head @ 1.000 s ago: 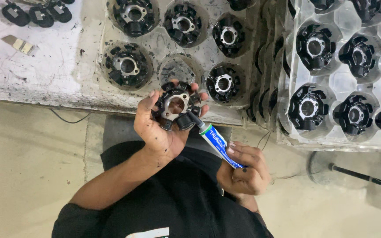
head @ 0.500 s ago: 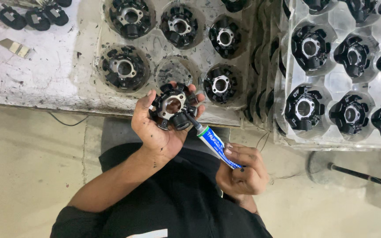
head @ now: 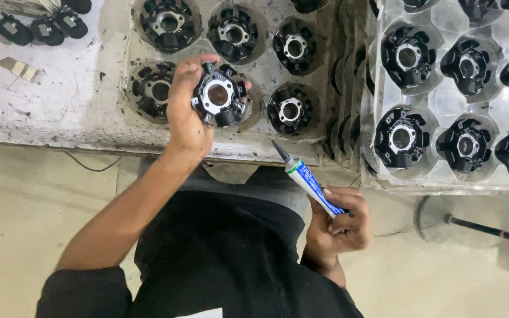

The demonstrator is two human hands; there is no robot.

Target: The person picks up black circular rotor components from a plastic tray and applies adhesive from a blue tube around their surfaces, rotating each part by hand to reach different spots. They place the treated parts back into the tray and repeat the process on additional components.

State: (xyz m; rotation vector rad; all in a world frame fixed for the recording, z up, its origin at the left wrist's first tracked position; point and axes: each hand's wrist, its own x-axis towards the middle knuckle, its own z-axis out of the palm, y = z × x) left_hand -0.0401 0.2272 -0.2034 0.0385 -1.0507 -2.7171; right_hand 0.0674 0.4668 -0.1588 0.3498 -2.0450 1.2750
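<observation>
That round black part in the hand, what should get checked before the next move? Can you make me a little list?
1. Left hand has a firm hold on the round black part: ok, fingers wrap its edge.
2. Right hand holds the glue tube: ok.
3. Tube tip points toward the part: ok, but it is apart from it, not touching.
4. Glue already on the part: cannot tell.
5. Free pocket in the clear tray under the part: ok, the part hovers over an empty-looking pocket.
6. Neighbouring parts sit flat in their pockets: ok.
</observation>
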